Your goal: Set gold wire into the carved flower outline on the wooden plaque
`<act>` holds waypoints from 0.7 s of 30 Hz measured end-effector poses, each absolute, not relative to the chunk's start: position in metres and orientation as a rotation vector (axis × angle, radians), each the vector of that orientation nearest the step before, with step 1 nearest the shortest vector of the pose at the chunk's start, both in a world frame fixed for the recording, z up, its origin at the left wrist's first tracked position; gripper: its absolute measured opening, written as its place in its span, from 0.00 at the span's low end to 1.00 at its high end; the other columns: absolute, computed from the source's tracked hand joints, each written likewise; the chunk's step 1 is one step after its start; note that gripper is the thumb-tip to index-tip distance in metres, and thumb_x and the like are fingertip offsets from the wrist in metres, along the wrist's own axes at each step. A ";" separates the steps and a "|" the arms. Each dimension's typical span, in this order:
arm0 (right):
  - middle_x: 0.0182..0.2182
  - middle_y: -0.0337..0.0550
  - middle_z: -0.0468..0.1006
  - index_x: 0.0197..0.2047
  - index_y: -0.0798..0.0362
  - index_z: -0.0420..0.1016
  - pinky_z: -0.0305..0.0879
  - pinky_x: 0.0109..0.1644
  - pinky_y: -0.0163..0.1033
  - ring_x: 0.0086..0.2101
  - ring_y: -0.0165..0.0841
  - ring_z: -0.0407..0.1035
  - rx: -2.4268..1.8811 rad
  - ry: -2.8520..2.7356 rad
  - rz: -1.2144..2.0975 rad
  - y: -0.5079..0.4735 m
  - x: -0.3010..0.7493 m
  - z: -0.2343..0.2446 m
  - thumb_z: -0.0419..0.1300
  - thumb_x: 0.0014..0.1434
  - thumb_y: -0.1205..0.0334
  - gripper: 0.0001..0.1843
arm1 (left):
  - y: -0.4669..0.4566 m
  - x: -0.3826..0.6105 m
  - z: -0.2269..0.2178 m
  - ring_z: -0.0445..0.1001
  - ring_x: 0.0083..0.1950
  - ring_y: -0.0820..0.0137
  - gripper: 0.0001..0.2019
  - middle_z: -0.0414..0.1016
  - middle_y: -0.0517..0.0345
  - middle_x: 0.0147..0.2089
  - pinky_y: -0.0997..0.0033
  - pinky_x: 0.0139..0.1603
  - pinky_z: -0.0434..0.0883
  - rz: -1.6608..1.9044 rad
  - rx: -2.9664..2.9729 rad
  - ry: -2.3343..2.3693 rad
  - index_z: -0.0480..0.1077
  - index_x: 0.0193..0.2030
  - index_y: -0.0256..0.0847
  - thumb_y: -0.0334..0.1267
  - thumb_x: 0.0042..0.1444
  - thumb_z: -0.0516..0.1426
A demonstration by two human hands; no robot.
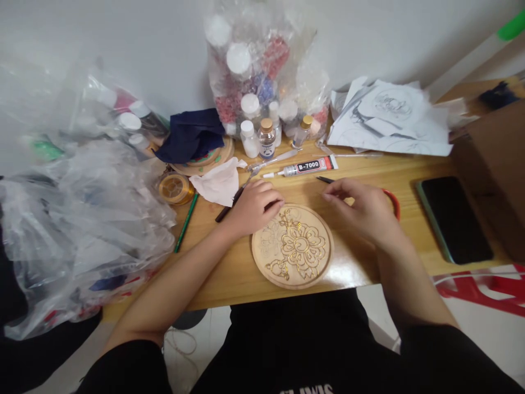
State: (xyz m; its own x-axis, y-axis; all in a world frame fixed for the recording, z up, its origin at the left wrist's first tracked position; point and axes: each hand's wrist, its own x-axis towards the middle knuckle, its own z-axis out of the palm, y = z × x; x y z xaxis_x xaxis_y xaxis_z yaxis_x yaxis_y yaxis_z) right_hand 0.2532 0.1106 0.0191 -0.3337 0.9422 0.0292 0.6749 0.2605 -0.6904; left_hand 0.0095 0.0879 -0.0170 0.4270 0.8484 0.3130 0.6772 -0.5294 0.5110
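The right hand (361, 210) hides most of what lies beneath it—only a curved orange-red handle (392, 203) and a thin black tip (325, 179) show, so their connection is unclear. Anything fine between its fingertips is too small to tell. The left hand (258, 205) covers the upper-left rim of the round pale wooden disc (262, 262). The brown cardboard box (498, 164) runs off the right edge—and white lettering (307, 389) on the black shirt (295, 339) is cut off below.

A pale grey wall (164, 33) backs a glossy wooden table (221, 273) above whitish floor (211, 325).
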 end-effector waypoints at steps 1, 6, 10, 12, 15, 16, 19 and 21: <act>0.30 0.43 0.78 0.34 0.51 0.74 0.65 0.35 0.39 0.29 0.33 0.71 -1.450 -2.029 0.928 0.110 0.253 0.020 0.59 0.58 0.57 0.08 | 0.088 0.009 -0.017 0.69 0.39 0.68 0.11 0.70 0.59 0.31 0.64 0.44 0.65 0.786 2.378 1.316 0.71 0.33 0.41 0.37 0.65 0.52; 0.29 0.43 0.78 0.33 0.53 0.73 0.68 0.41 0.41 0.32 0.33 0.72 -1.328 -1.734 1.384 0.113 0.254 0.020 0.62 0.55 0.51 0.13 | 0.088 0.009 -0.019 0.69 0.39 0.68 0.11 0.70 0.59 0.31 0.64 0.44 0.65 0.788 2.381 1.316 0.71 0.33 0.41 0.38 0.64 0.52; 0.28 0.42 0.78 0.33 0.53 0.75 0.67 0.38 0.41 0.29 0.32 0.71 -1.394 -1.691 1.407 0.115 0.256 0.016 0.65 0.52 0.49 0.15 | 0.087 0.009 -0.019 0.69 0.39 0.68 0.11 0.71 0.59 0.32 0.65 0.44 0.66 0.797 2.383 1.315 0.71 0.33 0.41 0.37 0.64 0.52; 0.30 0.43 0.79 0.34 0.53 0.76 0.67 0.39 0.42 0.31 0.33 0.72 -1.423 -1.726 1.379 0.115 0.256 0.013 0.65 0.51 0.49 0.16 | 0.088 0.009 -0.019 0.69 0.39 0.68 0.10 0.71 0.59 0.31 0.65 0.44 0.65 0.803 2.387 1.308 0.71 0.33 0.40 0.37 0.64 0.52; 0.35 0.44 0.81 0.37 0.52 0.79 0.69 0.44 0.45 0.35 0.35 0.74 -1.411 -1.823 1.302 0.114 0.257 0.010 0.63 0.53 0.51 0.14 | 0.088 0.009 -0.019 0.69 0.38 0.68 0.11 0.71 0.59 0.31 0.65 0.43 0.65 0.806 2.389 1.302 0.71 0.33 0.41 0.37 0.64 0.52; 0.36 0.45 0.81 0.37 0.51 0.79 0.69 0.45 0.46 0.36 0.36 0.74 -1.407 -1.860 1.262 0.114 0.256 0.009 0.62 0.54 0.52 0.13 | 0.088 0.009 -0.019 0.69 0.39 0.68 0.11 0.71 0.59 0.31 0.65 0.44 0.65 0.806 2.388 1.303 0.71 0.33 0.41 0.37 0.64 0.52; 0.36 0.44 0.82 0.37 0.51 0.81 0.70 0.44 0.46 0.35 0.36 0.74 -1.402 -1.939 1.154 0.114 0.256 0.008 0.60 0.54 0.55 0.12 | 0.088 0.009 -0.019 0.69 0.39 0.68 0.11 0.71 0.59 0.32 0.65 0.44 0.66 0.804 2.383 1.312 0.71 0.33 0.41 0.37 0.64 0.52; 0.34 0.44 0.82 0.37 0.51 0.81 0.71 0.42 0.44 0.33 0.35 0.74 -1.406 -1.968 1.108 0.115 0.256 0.008 0.60 0.55 0.56 0.11 | 0.088 0.009 -0.019 0.69 0.39 0.68 0.11 0.71 0.59 0.32 0.65 0.44 0.66 0.800 2.381 1.315 0.71 0.33 0.41 0.37 0.64 0.52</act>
